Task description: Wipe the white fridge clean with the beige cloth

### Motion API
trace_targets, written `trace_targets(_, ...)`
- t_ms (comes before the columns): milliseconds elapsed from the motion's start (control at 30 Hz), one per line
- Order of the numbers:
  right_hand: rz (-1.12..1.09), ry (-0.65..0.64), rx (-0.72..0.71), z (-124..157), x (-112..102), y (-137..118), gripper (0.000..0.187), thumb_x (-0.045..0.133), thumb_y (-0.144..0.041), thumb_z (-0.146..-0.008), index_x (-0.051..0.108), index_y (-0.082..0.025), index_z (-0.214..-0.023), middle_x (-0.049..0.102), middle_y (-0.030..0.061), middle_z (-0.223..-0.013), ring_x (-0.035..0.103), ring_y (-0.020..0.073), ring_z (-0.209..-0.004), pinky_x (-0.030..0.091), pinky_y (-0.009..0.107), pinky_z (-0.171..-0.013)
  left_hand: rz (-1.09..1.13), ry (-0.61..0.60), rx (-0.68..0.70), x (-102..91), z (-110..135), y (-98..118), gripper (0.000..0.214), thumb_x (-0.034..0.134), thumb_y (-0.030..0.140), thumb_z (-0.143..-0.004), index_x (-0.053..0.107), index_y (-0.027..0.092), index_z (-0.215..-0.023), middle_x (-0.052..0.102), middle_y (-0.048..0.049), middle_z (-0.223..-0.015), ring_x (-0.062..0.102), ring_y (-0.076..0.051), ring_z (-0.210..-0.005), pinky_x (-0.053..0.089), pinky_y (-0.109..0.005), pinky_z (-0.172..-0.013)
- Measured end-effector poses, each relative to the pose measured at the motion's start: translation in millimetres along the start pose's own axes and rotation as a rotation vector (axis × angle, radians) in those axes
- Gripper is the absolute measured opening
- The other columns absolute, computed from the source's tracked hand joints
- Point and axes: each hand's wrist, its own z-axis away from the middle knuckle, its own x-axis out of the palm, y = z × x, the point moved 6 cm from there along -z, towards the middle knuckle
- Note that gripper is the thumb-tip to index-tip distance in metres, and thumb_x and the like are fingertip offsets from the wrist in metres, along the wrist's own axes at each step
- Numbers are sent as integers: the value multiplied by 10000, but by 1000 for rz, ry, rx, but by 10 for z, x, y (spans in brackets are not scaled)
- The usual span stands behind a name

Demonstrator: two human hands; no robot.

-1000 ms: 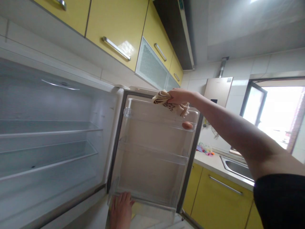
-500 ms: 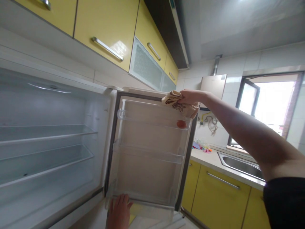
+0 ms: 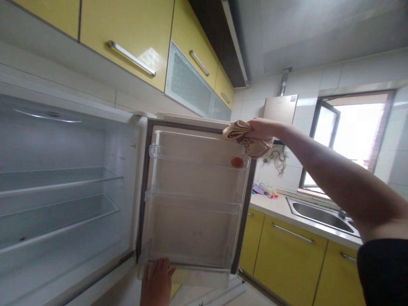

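Observation:
A beige cloth (image 3: 255,142) with a brown print is bunched in my right hand (image 3: 263,127). My right hand is closed on it at the top outer corner of the open refrigerator door (image 3: 194,174), and the cloth hangs over that corner. Low on the same door, my left hand (image 3: 157,278) has its fingers curled over the clear bottom door bin (image 3: 204,275), with the thumb off to the right. One reddish-brown round thing, like an egg, (image 3: 237,162) sits in the top door rack (image 3: 197,158).
On the left is the refrigerator interior with two glass shelves (image 3: 63,180). Yellow wall cabinets (image 3: 127,25) hang above the door. To the right, a counter (image 3: 270,206) carries colourful small items (image 3: 264,190) and a steel sink (image 3: 321,214) below an open window.
My right hand and the cloth have slid rightward along the door's top edge to the outer corner. My left hand keeps its place on the bottom bin. The view has shifted slightly.

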Motion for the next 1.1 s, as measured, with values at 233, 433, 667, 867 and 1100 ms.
trace_targets(233,64,23,34,24,83,93,336,599,-318,-956,740,-106,-1176,753,151,-1007,593,161,-746,385,272,-676,-44,-34,26,-30,-18,42,363,447,204,-1017,761,236,-1196,694,-89,-1287,556,-315,-1262,310,-545,-1151)
trace_targets(433,55,63,53,12,191,223,294,605,-350,-930,757,-199,-1132,763,106,-1016,664,214,-831,443,284,-717,-60,8,14,-29,-23,63,341,470,202,-1021,764,199,-1195,709,-111,-1246,592,-313,-1222,345,-535,-1132)
trace_targets(667,21,90,31,21,261,318,313,599,-337,-919,748,-187,-1150,762,107,-1071,674,225,-910,473,295,-796,-33,15,1,-57,-31,75,366,443,287,-1046,745,176,-1218,713,-123,-1251,589,-317,-1227,340,-527,-1147)
trace_targets(867,-70,97,98,4,334,402,338,592,-325,-917,739,-153,-1169,764,110,-1051,683,222,-890,488,282,-769,-46,1,-15,-152,-54,135,353,450,283,-1046,751,161,-1183,718,-134,-1233,598,-322,-1223,362,-539,-1132)
trace_targets(1100,-88,127,121,27,369,400,375,577,-338,-924,731,-137,-1201,761,113,-1045,676,223,-892,494,293,-785,-28,-8,-30,-192,-59,153,368,426,289,-1050,740,158,-1192,718,-123,-1227,592,-311,-1207,353,-500,-1127)
